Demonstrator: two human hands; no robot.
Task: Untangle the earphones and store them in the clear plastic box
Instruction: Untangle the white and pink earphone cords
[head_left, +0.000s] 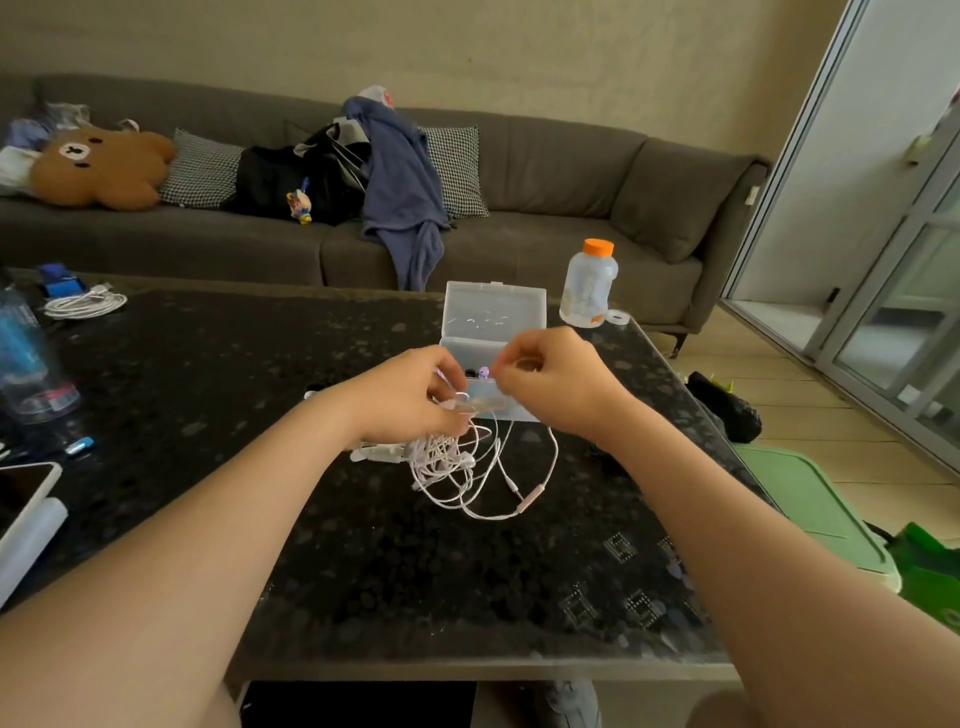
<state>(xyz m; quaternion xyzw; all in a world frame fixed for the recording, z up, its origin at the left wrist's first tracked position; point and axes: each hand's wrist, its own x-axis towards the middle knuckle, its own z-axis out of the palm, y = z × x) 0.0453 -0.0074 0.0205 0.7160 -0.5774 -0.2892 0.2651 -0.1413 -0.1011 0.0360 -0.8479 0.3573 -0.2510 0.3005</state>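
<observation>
A tangle of white and pale pink earphone cables (457, 462) lies on the dark speckled table (363, 571), with a pink inline remote (532, 499) trailing to the right. My left hand (410, 395) grips the top of the tangle, fingers curled round the cords. Close beside it, my right hand (550, 379) pinches a thin cable between thumb and fingers. Just behind both hands stands the clear plastic box (493, 317) with its lid open; small dark and purple items show inside it.
A clear bottle with an orange cap (589, 286) stands at the table's far right corner. A coiled white cable (85, 304), a blue bottle (26, 358) and a phone (23, 493) sit on the left. A grey sofa runs behind the table.
</observation>
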